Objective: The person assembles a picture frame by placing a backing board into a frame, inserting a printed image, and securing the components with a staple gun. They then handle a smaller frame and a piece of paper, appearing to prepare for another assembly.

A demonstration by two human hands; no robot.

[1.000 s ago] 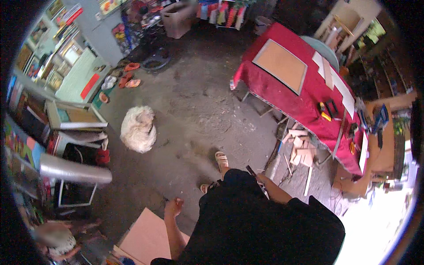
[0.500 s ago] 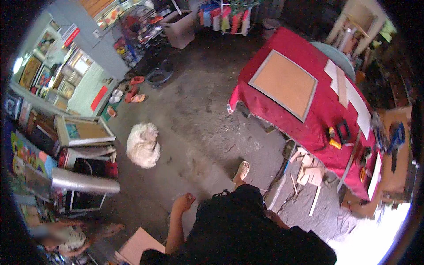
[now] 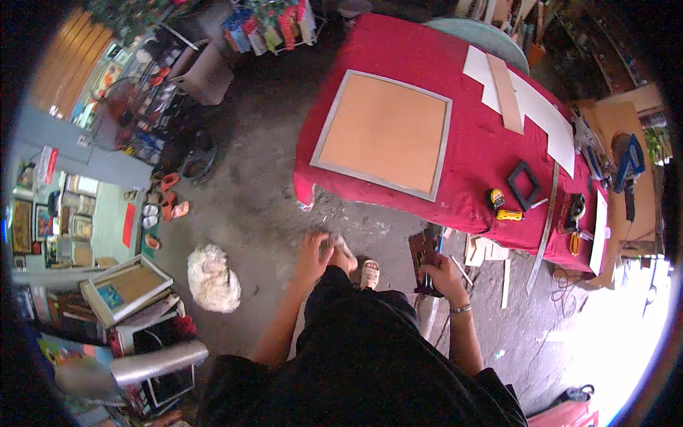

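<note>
My right hand point(image 3: 446, 277) is closed around a dark reddish-brown hand tool point(image 3: 425, 257), held low beside the table's near edge; its exact kind does not show. My left hand point(image 3: 311, 257) hangs in front of me over the floor, fingers loosely bent and apart, with nothing in it. On the red-covered table point(image 3: 398, 43) ahead lies a large grey-edged picture frame point(image 3: 447, 135) with a brown backing board point(image 3: 384, 132), apart from both hands. Toward the right are a small black frame point(image 3: 524, 186), a tape measure point(image 3: 496, 197) and a yellow tool point(image 3: 509, 215).
A white dog point(image 3: 213, 277) lies on the floor at left. Stacked frames point(image 3: 128, 288) and a silvery roll point(image 3: 158, 361) stand near it. Wood offcuts point(image 3: 485, 250) lie below the table; a metal ruler point(image 3: 544, 242) juts past its edge. Shoes point(image 3: 168, 206) sit by the doorway.
My view has turned right and come closer to the table. My right hand, mostly hidden before, now shows with the dark tool in it. My left hand has moved forward.
</note>
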